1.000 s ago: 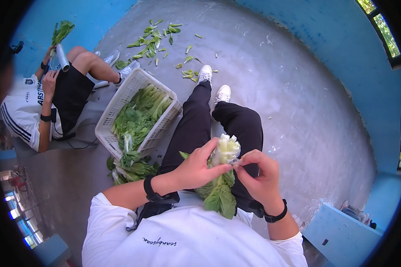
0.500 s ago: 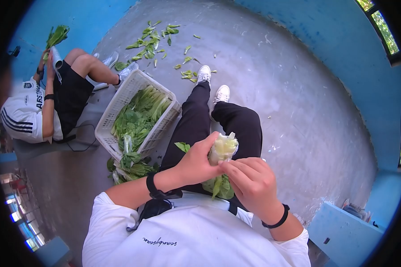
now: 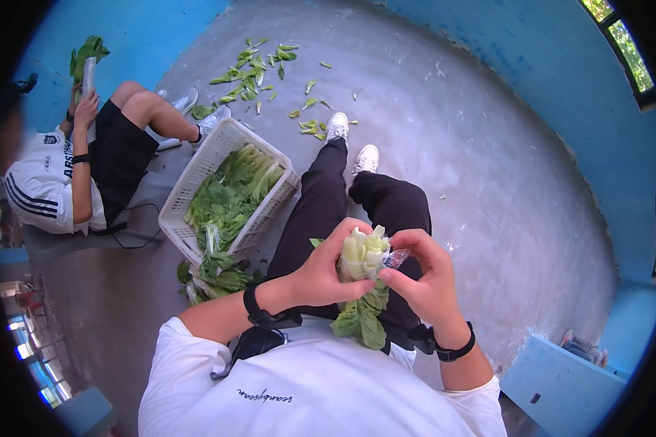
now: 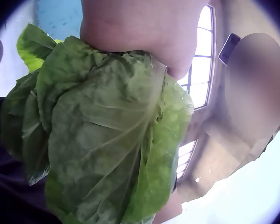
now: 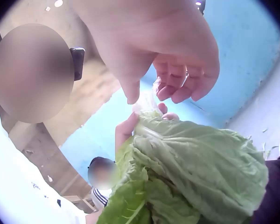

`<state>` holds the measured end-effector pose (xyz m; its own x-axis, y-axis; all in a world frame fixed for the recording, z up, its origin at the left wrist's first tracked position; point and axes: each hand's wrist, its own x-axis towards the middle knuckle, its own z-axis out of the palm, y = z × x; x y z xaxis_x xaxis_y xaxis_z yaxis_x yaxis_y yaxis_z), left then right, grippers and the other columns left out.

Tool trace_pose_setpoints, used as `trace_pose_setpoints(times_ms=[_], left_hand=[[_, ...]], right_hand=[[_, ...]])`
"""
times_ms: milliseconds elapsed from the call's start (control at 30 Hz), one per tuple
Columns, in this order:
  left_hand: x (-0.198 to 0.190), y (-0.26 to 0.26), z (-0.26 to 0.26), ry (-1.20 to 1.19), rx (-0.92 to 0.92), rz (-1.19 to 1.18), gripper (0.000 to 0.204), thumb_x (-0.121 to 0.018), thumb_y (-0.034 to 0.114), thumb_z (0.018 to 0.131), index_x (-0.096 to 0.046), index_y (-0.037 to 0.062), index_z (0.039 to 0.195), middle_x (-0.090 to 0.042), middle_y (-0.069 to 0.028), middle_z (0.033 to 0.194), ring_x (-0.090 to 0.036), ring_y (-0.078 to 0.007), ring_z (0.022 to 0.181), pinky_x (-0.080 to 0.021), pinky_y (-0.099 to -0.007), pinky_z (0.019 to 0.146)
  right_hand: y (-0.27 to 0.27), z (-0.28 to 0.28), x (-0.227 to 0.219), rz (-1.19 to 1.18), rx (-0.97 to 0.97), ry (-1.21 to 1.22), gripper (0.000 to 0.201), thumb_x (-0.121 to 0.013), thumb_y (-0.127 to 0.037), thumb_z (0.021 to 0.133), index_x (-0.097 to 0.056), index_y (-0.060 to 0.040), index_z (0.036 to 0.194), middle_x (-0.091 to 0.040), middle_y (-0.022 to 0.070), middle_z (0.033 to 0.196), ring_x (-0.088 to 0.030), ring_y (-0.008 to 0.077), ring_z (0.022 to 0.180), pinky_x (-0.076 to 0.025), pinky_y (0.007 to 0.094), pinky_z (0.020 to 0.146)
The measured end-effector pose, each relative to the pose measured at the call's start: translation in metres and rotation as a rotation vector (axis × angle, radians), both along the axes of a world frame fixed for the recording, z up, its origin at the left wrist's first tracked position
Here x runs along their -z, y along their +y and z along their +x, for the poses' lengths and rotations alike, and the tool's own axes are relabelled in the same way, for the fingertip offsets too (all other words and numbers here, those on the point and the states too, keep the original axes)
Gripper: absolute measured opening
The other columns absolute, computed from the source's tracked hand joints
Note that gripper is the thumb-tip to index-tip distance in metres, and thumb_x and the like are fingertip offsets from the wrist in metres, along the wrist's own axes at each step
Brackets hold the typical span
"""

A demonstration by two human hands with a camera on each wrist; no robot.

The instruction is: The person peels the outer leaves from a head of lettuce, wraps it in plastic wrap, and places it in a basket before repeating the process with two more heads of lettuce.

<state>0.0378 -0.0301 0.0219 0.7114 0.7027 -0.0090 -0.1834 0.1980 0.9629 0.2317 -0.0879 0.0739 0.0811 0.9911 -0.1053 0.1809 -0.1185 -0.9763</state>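
A bunch of leafy greens (image 3: 364,256) is held over the lap, its pale cut stems up and its leaves hanging down. My left hand (image 3: 326,271) grips it around the stems from the left. At the right of the stems, my right hand (image 3: 426,275) pinches a piece of clear plastic film (image 3: 396,258) between thumb and fingers. Broad leaves (image 4: 102,126) fill much of the left wrist view below the hand. In the right wrist view the film (image 5: 147,100) runs around the stem end, close to the fingertips.
A white crate (image 3: 179,191) of greens stands left of my legs, with wrapped bunches (image 3: 222,280) beside its near corner. Loose leaves (image 3: 249,76) lie on the floor ahead. Another person (image 3: 65,171) sits at the left holding greens and a roll. A blue ledge (image 3: 554,375) is at the lower right.
My right hand has drawn a little away from the stems, with film stretched between, and its fingers have spread from their bunched pose. The seated person's greens and roll have shifted.
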Motion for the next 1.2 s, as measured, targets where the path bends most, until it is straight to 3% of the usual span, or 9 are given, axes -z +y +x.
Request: trace_pose_setpoints(times_ms=[233,433,600,700,867,900,1067,1100,1200], left_hand=[[-0.001,0.002,-0.001,0.120,0.207,-0.098,0.062,-0.086,0.017,0.077,-0.050,0.0045,0.126,-0.058,-0.0049,0.114,-0.057,-0.0118,0.105,-0.047,-0.0299,0.091],[-0.001,-0.004,0.005,0.158,0.328,-0.162,0.082,-0.090,0.020,0.071,-0.048,0.0037,0.139,-0.057,-0.0057,0.128,-0.056,-0.0163,0.120,-0.044,-0.0331,0.105],[0.023,-0.007,0.006,-0.049,0.275,-0.359,0.078,-0.084,0.018,0.078,-0.042,0.0031,0.143,-0.048,-0.0066,0.138,-0.049,-0.0157,0.127,-0.038,-0.0314,0.109],[0.027,-0.004,0.005,-0.065,0.305,-0.611,0.081,-0.082,0.017,0.079,-0.038,0.0043,0.147,-0.047,-0.0075,0.138,-0.049,-0.0160,0.127,-0.038,-0.0318,0.110],[0.005,-0.001,0.002,0.116,0.355,-0.329,0.087,-0.083,0.016,0.080,-0.032,0.0070,0.150,-0.050,-0.0075,0.135,-0.050,-0.0149,0.125,-0.042,-0.0322,0.107],[0.003,0.001,0.003,0.165,0.357,-0.229,0.089,-0.083,0.015,0.080,-0.031,0.0074,0.151,-0.051,-0.0073,0.135,-0.050,-0.0144,0.124,-0.042,-0.0321,0.106],[0.018,-0.006,0.007,0.089,0.232,-0.310,0.095,-0.085,0.010,0.077,-0.029,0.0074,0.153,-0.052,-0.0057,0.135,-0.052,-0.0133,0.124,-0.043,-0.0314,0.105],[0.020,-0.007,0.005,0.051,0.211,-0.317,0.096,-0.085,0.008,0.077,-0.028,0.0074,0.154,-0.052,-0.0054,0.135,-0.052,-0.0133,0.124,-0.043,-0.0315,0.106],[0.016,-0.008,0.000,-0.044,0.162,-0.440,0.095,-0.084,0.008,0.078,-0.027,0.0075,0.155,-0.052,-0.0052,0.136,-0.052,-0.0141,0.125,-0.044,-0.0331,0.107]], right_hand=[[0.008,0.005,-0.014,0.193,-0.052,-0.173,0.043,-0.078,-0.006,0.077,-0.065,-0.0014,0.118,-0.066,0.0137,0.116,-0.065,0.0261,0.106,-0.050,0.0353,0.094],[0.008,0.007,-0.010,0.087,-0.298,-0.040,0.039,-0.079,-0.007,0.077,-0.069,-0.0025,0.114,-0.069,0.0157,0.114,-0.068,0.0288,0.101,-0.052,0.0371,0.092],[0.001,0.016,0.003,0.058,-0.218,0.041,0.037,-0.083,-0.005,0.075,-0.069,-0.0009,0.109,-0.070,0.0113,0.105,-0.069,0.0201,0.093,-0.054,0.0314,0.082],[-0.002,0.015,0.008,0.034,-0.098,0.089,0.037,-0.083,-0.002,0.077,-0.068,0.0000,0.111,-0.069,0.0083,0.103,-0.068,0.0152,0.093,-0.054,0.0282,0.080],[0.001,0.010,0.010,0.007,0.025,0.172,0.037,-0.081,0.003,0.079,-0.067,0.0017,0.114,-0.067,0.0055,0.104,-0.066,0.0099,0.095,-0.053,0.0233,0.080],[0.002,0.009,0.011,0.003,0.038,0.140,0.039,-0.081,0.001,0.080,-0.066,0.0015,0.116,-0.068,0.0062,0.105,-0.066,0.0112,0.097,-0.053,0.0246,0.082],[0.010,0.010,0.011,0.129,0.041,0.099,0.050,-0.077,-0.009,0.086,-0.058,-0.0009,0.132,-0.067,0.0116,0.123,-0.065,0.0193,0.109,-0.051,0.0339,0.097],[0.010,0.010,0.017,0.134,0.035,0.225,0.060,-0.070,-0.015,0.091,-0.046,-0.0035,0.144,-0.058,0.0151,0.140,-0.058,0.0236,0.123,-0.045,0.0387,0.105],[0.004,0.015,0.022,0.059,0.089,0.355,0.065,-0.067,-0.019,0.094,-0.038,-0.0051,0.150,-0.050,0.0159,0.147,-0.051,0.0248,0.133,-0.041,0.0400,0.108]])
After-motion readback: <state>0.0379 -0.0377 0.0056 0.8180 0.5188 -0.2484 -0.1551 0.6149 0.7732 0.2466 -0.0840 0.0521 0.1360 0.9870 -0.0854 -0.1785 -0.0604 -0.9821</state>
